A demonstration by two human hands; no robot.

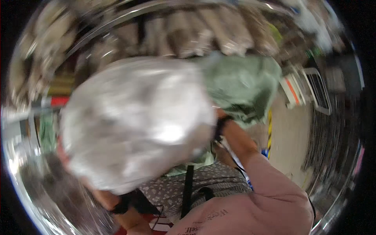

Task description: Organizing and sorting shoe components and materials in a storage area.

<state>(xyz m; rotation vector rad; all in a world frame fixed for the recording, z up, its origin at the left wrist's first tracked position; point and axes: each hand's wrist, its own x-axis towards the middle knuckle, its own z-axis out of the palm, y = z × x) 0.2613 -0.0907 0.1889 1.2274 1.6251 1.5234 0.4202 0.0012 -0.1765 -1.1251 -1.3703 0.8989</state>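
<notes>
A large, rounded white bundle in shiny, see-through plastic [137, 121] fills the middle left of the head view, smeared by motion. My left hand [91, 188] supports its lower left side. Most of its fingers are hidden behind the bundle. At the right edge of the bundle is my right hand [220, 113], its fingers also out of sight behind the plastic. Both hands appear to hold the bundle up between them. Just beyond my right hand lies a pale green plastic sack [244, 82], wrinkled and partly covered by the bundle.
Several brownish plastic-wrapped packages [188, 33] line the far side, below a curved metal rail [129, 13]. To the right stand a white device with an orange stripe [290, 92] and a dark-screened panel [318, 90]. Yellow-black tape [270, 133] marks the floor.
</notes>
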